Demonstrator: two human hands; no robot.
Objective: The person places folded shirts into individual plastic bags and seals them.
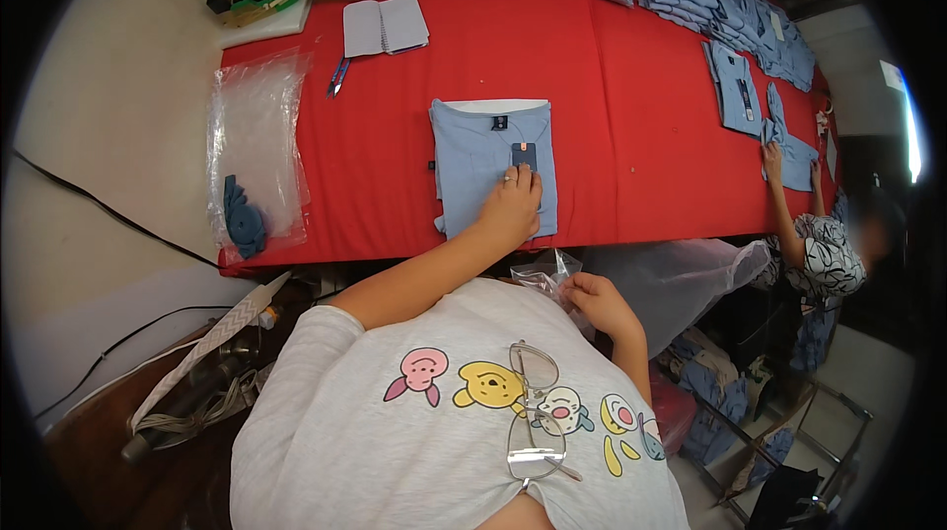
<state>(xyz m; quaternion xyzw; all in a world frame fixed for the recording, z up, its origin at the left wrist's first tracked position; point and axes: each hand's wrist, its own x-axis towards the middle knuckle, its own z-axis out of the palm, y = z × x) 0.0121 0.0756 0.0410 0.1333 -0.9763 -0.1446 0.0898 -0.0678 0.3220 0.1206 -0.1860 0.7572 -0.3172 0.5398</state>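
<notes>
From the head camera: my left hand [511, 206] lies flat, fingers spread and gripping nothing, pressing on the folded light-blue shirt [491, 163] so it keeps its shape at the near edge of the red table [631, 115]. It's a neat rectangle, collar up, 1 dark tag at the chest. My right hand [597, 301], below the table edge, pinches a clear plastic bag [545, 271], fingers curled closed around it.

left hand [511, 206] on folded shirt [493, 165] (blue), red table [631, 86]
</notes>
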